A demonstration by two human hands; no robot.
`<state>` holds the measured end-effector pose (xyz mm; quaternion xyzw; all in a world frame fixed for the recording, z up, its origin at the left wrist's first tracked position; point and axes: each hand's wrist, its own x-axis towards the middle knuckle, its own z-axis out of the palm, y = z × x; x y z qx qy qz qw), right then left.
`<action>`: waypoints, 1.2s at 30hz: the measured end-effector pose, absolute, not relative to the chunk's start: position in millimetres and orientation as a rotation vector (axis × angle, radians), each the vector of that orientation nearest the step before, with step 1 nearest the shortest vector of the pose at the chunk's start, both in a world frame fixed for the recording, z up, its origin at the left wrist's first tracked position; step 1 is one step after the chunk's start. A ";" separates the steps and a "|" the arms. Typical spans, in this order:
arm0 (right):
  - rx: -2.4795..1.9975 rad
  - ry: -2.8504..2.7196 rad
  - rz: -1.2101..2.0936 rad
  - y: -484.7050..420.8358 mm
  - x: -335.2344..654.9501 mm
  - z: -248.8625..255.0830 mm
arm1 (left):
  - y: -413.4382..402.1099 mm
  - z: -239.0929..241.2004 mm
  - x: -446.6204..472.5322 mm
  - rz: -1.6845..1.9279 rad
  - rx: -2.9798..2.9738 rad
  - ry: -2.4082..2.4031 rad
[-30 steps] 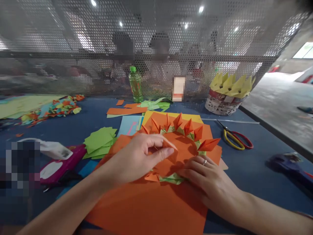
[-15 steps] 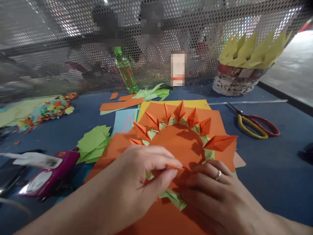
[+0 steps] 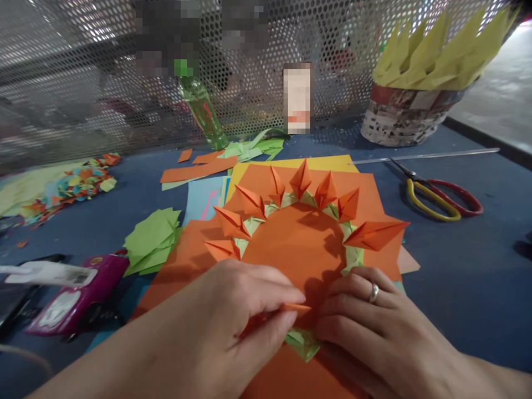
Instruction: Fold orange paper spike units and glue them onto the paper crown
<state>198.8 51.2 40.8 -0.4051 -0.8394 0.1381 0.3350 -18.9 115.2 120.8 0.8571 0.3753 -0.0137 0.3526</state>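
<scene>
- The left hand (image 3: 224,327) has its fingers closed, thumb and forefinger pinching a folded orange petal (image 3: 296,307) at the near rim of the orange paper disc (image 3: 297,244).
- The right hand (image 3: 369,332) lies flat with fingers spread on the disc, gripping nothing, just beside a green folded piece (image 3: 302,344).
- The disc, ringed with orange petals, lies on orange sheets on the blue counter (image 3: 457,266).
- Scissors (image 3: 440,197) lie to the right, well apart.

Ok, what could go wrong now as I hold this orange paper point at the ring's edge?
Your left hand pinches the orange paper point near its tip, so it may crease. Your right hand only presses the ring flat; a slip could loosen the green pieces beside it.
</scene>
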 end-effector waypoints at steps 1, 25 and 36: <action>-1.059 -2.179 0.357 51.1 198.4 40.7 | 115.0 119.9 -18.2 -0.048 2.208 0.964; -1.056 -2.202 0.337 51.4 197.9 42.9 | 111.7 119.1 -15.0 -0.011 2.082 0.854; -1.036 -2.211 0.432 52.7 199.6 40.5 | 111.6 122.5 -12.2 -0.038 2.060 0.822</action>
